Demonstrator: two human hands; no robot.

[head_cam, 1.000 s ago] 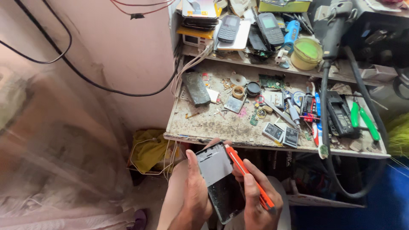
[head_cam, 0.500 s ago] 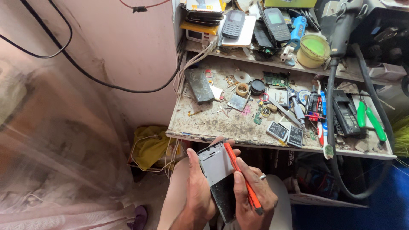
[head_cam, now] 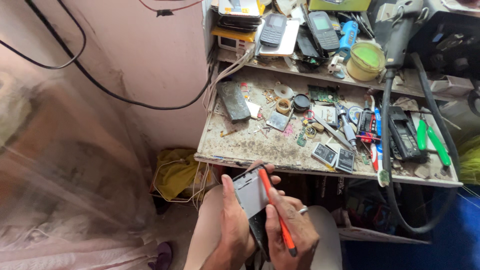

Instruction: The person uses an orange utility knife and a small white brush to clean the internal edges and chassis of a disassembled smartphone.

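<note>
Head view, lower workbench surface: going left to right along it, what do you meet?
Dark phone lying face down → small roll of tape → round black cap → two flat batteries at the front edge → black handset → green-handled pliers.

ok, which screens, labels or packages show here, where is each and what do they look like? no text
Dark grey keypad phone: top shelf, on a white slab, small dark screen.
Black keypad phone: top shelf, right of it, pale greenish screen.
Two flat grey-labelled battery packs: bench front edge, side by side.
Opened smartphone with grey back panel: held in left hand; right hand holds an orange-handled tool on it.
</note>
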